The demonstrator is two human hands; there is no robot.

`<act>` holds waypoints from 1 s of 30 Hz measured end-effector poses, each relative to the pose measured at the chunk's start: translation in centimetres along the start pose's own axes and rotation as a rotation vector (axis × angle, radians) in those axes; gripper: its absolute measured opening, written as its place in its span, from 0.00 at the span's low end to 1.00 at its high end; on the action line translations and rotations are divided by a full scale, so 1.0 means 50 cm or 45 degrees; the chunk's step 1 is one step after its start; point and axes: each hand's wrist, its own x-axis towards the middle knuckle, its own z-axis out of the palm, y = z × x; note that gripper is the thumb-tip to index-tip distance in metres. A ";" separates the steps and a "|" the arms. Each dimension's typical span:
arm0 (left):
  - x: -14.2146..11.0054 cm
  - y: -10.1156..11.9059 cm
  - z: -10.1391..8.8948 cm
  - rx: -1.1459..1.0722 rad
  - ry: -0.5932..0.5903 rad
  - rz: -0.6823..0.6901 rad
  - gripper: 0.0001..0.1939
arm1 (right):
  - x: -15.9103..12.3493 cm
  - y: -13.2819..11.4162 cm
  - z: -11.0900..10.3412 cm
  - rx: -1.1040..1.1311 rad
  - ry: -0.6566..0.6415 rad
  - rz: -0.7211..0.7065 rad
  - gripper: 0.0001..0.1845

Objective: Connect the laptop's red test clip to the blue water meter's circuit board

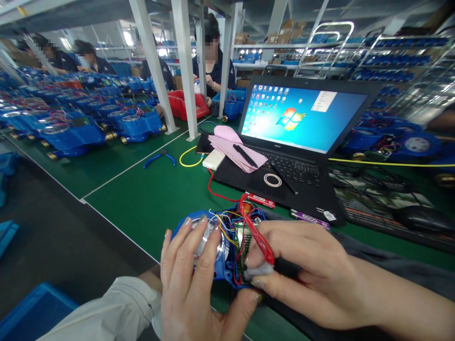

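A blue meter [222,271] with a round clear dial and an uncovered compartment of coloured wires lies on the green bench. My left hand [199,279] grips it, fingers spread across the dial and thumb at the near edge. Inside the compartment sits a green circuit board with a small display [242,237]. Between thumb and forefinger, my right hand [302,270] pinches a grey connector [259,271] against the board's near end. A red-wrapped cable [256,232] runs from that connector over the meter toward a white box [213,159]. The connector's contact with the board is hidden.
Behind the meter stands an open laptop [284,118] with pink cloths [236,149] and pens on it. Blue pliers [159,158] lie to the left. Many blue meters [71,132] fill the far left, near metal posts [185,71]. A mouse [424,220] is right. Several people sit beyond.
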 end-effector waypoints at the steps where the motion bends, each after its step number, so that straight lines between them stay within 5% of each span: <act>1: 0.000 -0.001 0.001 0.001 -0.001 -0.004 0.30 | 0.001 0.000 0.001 -0.001 -0.003 0.011 0.05; 30: -0.007 -0.007 0.005 0.010 0.028 0.036 0.31 | 0.001 -0.002 -0.006 0.040 0.011 0.112 0.03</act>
